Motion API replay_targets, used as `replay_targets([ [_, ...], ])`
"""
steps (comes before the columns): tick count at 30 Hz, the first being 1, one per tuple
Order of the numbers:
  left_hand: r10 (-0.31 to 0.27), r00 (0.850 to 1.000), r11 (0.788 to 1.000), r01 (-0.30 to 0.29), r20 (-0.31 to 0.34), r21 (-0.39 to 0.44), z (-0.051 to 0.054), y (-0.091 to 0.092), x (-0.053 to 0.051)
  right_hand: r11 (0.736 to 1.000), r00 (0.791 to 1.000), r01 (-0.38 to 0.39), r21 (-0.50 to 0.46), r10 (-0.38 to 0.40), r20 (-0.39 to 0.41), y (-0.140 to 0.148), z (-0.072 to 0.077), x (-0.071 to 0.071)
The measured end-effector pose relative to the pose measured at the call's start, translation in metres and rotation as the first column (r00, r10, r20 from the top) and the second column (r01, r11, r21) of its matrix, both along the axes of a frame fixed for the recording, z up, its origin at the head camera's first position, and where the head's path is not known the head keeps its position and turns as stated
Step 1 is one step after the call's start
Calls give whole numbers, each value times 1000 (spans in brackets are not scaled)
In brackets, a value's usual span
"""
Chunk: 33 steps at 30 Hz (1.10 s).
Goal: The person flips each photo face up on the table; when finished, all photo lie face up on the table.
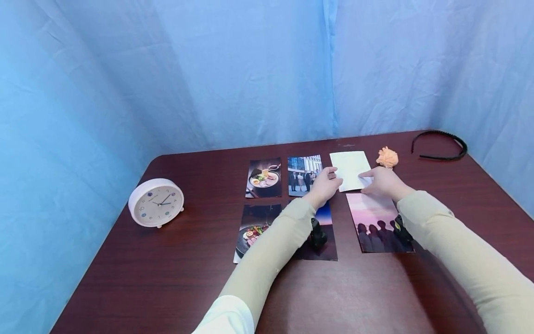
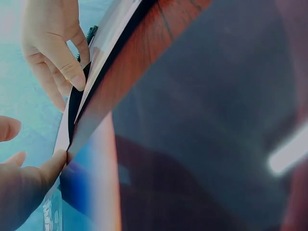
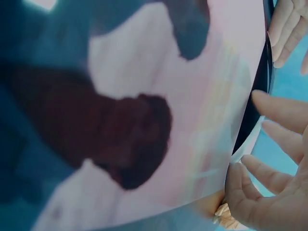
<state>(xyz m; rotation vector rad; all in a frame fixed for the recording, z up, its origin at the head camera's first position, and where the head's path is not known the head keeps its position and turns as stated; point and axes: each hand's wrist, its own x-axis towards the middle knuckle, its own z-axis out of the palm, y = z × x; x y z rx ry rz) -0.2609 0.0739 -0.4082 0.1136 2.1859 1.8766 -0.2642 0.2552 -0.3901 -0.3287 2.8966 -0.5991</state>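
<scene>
A white sheet (image 1: 349, 167) lies at the far side of the table, its face blank as far as I can see. My left hand (image 1: 326, 186) is at its lower left edge; in the left wrist view a fingertip of the left hand (image 2: 26, 185) touches a corner, other fingers spread. From the other side my right hand (image 1: 384, 182) touches the sheet's lower right, fingers fairly straight and apart. Just below the sheet is a pink-sky photo of silhouetted people (image 1: 377, 222). The left forearm partly covers a dark blue photo (image 1: 329, 241).
Further left lie a ramen photo (image 1: 264, 180), a group photo (image 1: 302, 174) and a dark food photo (image 1: 258, 218). An orange scrunchie-like bundle (image 1: 387, 157) and a black headband (image 1: 444, 157) sit at the right. A white clock (image 1: 158, 203) stands left; blue curtains (image 1: 250, 69) hang behind.
</scene>
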Motion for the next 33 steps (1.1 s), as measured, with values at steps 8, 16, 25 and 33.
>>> replay_targets([
  [8, -6, 999, 999, 4, -35, -42, 0, -2, 0, 999, 999, -38, 29, 38, -11, -2, 2, 2],
  [16, -14, 997, 999, 11, -79, -48, 3, -8, 2, 1000, 997, -27, 8, 28, -70, -3, 7, 2],
  [25, 17, 997, 1000, -16, -75, 23, 10, -13, 3, 991, 971, 43, -130, -72, -227, -6, 17, 5],
  [33, 116, 993, 981, -116, 9, 153, 11, -13, 1, 860, 890, 231, -455, -376, -259, -6, 27, 12],
])
